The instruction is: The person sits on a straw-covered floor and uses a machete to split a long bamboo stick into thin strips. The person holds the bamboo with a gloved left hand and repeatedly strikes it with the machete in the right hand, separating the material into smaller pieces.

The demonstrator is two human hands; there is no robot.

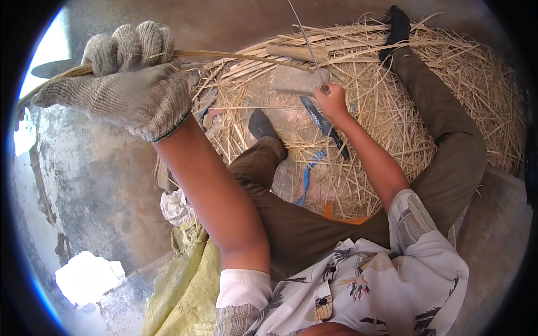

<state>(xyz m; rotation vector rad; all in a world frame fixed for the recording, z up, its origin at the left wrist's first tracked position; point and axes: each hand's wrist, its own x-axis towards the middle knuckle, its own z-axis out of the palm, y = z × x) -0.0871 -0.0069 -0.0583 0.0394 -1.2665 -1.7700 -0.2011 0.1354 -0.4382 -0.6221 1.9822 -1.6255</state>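
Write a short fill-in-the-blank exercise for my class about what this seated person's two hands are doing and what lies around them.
1. The left hand wears a knitted ______ and closes around a long cane strip.
2. The right hand is ______ and pinches a thin strand.
3. A dark-handled ______ lies on the ground just below the right hand.
4. The ground around the legs is covered with a pile of dry ______.

Missing words: glove; bare; knife; straw-like shavings

A grey knitted work glove with a green-edged cuff covers the left hand point(131, 78), the right hand point(332, 101) is bare, above a white patterned short-sleeved shirt, olive-brown trousers and dark socks.
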